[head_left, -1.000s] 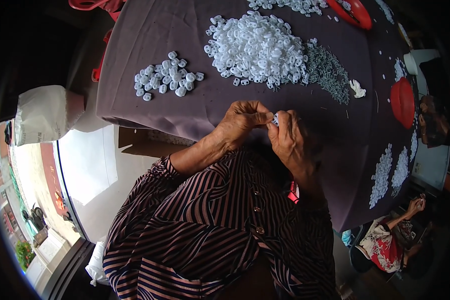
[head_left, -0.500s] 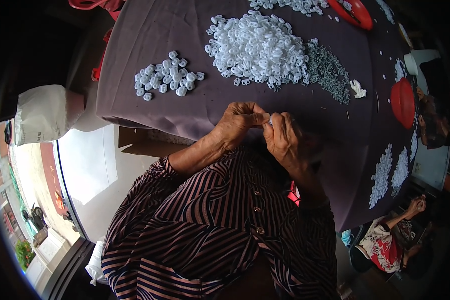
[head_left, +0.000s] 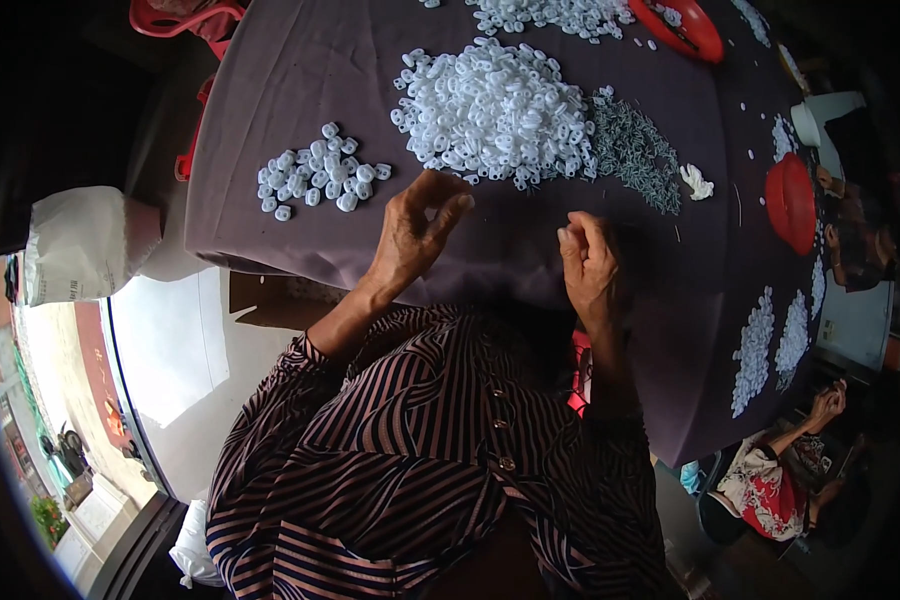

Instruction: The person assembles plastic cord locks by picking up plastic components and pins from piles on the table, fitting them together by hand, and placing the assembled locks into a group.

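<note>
The left hand [head_left: 415, 235] is hovering over the dark purple tablecloth [head_left: 270, 90], its fingers curled with thumb and forefinger nearly meeting; whether anything is pinched between them is too small to tell. The right hand [head_left: 588, 265] is hanging apart from it, fingertips bunched together, perhaps on a tiny piece that cannot be made out. Just beyond both hands a big heap of white plastic pieces [head_left: 495, 110] is lying, with a grey pile of small metal parts [head_left: 635, 150] touching its right edge. A smaller cluster of white pieces [head_left: 320, 180] is sitting to the left. Farther right a red dish [head_left: 792, 200] is resting.
</note>
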The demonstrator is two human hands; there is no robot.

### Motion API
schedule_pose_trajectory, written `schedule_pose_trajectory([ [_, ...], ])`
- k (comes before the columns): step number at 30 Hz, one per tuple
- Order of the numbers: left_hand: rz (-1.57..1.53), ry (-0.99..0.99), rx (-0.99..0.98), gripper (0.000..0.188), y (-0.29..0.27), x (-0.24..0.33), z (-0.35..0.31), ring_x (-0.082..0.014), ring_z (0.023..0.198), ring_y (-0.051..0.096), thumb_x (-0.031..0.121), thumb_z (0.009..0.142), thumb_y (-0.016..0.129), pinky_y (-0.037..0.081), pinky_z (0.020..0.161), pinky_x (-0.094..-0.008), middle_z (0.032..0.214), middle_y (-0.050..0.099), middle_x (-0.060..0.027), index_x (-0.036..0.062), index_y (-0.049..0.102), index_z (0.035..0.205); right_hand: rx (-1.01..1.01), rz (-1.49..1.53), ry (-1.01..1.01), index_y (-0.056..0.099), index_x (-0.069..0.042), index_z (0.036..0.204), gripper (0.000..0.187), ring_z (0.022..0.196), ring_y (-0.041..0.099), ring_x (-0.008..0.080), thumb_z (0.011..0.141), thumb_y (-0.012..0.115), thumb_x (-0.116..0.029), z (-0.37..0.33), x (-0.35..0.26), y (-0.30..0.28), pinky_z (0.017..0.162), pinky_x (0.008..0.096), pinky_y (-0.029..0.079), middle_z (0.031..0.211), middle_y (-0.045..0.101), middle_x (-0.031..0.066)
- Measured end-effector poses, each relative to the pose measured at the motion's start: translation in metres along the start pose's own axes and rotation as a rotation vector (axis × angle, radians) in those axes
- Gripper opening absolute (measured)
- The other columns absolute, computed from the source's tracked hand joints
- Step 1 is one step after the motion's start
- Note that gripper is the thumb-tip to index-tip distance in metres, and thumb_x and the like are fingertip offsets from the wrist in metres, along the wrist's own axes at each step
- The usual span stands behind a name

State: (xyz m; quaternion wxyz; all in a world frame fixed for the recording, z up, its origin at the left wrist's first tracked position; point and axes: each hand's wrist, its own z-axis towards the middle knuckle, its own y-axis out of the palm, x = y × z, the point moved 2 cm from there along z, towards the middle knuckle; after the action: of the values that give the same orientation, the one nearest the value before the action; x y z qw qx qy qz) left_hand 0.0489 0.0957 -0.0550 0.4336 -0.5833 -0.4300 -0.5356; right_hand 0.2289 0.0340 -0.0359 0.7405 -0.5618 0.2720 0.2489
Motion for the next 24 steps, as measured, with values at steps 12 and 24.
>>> schedule_pose_trajectory([
  [12, 0.971, 0.376, 0.349, 0.021, -0.049, 0.024, -0.001, -0.0242, 0.069, 0.045, 0.005, 0.055, 0.058, 0.035, 0.062, -0.0319, 0.071, 0.049, -0.0075, 0.0042, 0.048, 0.074, 0.194, -0.337, -0.025, 0.046, 0.001, 0.073, 0.008, 0.063, 0.045, 0.0264, 0.067, 0.048, -0.004, 0.046, 0.036, -0.027, 0.057, 0.0331, 0.037, 0.067, 0.046, 0.013],
  [24, 1.011, 0.53, 0.289, 0.031, -0.089, 0.03, -0.028, -0.021, 0.076, 0.042, 0.005, 0.054, 0.058, 0.032, 0.065, -0.0317, 0.081, 0.047, -0.0053, 0.007, 0.047, 0.083, 0.278, -0.178, -0.021, 0.044, -0.001, 0.074, 0.006, 0.055, 0.047, 0.0219, 0.07, 0.046, -0.005, 0.025, -0.038, -0.001, 0.05, 0.0288, 0.038, 0.065, 0.047, 0.0113],
])
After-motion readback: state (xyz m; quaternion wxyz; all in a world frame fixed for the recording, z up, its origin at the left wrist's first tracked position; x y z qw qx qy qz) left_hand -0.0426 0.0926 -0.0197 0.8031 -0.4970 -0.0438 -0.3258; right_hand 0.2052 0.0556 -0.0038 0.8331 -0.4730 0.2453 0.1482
